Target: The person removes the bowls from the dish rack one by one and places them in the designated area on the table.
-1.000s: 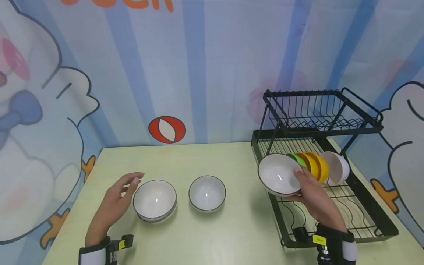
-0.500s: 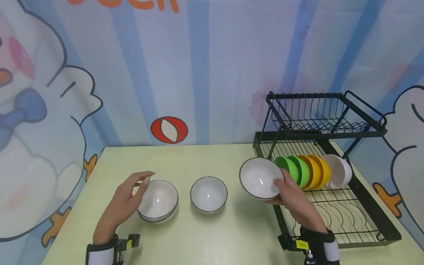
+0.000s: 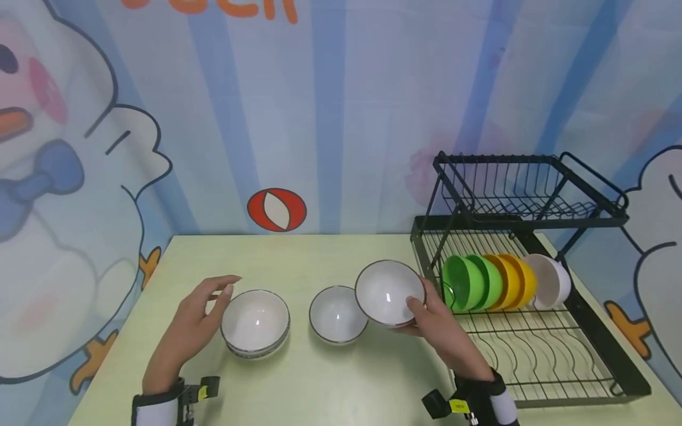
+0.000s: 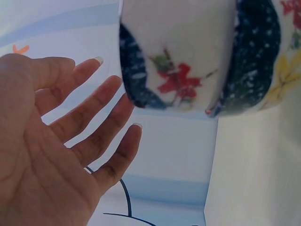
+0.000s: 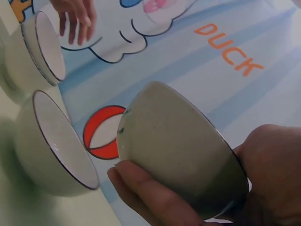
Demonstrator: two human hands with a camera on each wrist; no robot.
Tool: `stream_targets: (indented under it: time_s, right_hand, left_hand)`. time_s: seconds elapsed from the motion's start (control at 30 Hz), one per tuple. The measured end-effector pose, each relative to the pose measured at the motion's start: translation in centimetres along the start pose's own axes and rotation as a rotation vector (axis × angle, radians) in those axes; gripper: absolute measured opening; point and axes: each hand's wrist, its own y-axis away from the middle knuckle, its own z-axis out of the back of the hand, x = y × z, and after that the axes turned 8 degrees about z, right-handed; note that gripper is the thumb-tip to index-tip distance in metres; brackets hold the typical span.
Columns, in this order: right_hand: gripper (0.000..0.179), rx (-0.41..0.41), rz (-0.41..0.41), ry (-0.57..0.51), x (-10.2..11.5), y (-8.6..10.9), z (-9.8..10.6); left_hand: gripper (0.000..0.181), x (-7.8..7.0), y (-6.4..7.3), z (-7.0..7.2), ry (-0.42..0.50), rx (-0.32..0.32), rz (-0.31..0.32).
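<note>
My right hand (image 3: 442, 325) grips a white bowl (image 3: 388, 290) with a dark rim, thumb inside and fingers under it. The bowl is held tilted above the table and overlaps a smaller white bowl (image 3: 337, 316) in the head view. My left hand (image 3: 192, 325) is beside a stack of white bowls (image 3: 254, 319), fingers relaxed and spread. In the left wrist view, the stacked bowls (image 4: 181, 70) show red flowers and dark blue patches on the outside, with the fingertips close to them.
A black two-tier dish rack (image 3: 602, 355) stands on the right of the table (image 3: 341, 390). On its lower tier, green bowls (image 3: 462, 284), yellow bowls (image 3: 519, 283) and a white cup-like piece (image 3: 549, 281) stand in a row. A cartoon-printed cloth (image 3: 362, 118) hangs behind.
My right hand has carried the white bowl left, away from the rack, toward the smaller bowl, uncovering the green bowls. My left hand has stayed by the stack with small shifts.
</note>
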Motion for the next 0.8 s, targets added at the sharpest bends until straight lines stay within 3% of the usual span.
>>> stream_targets:
  time_s: [0.47, 0.8]
  right_hand:
    - [0.053, 0.031, 0.04, -0.087, -1.4, -0.6, -4.3]
    - [0.052, 0.031, 0.052, -0.033, -2.1, -1.1, -6.2]
  left_hand:
    - [0.044, 0.7, 0.4, 1.4, 0.002, -0.035, 0.021]
    - [0.048, 0.7, 0.6, 1.9, 0.012, -0.049, 0.057]
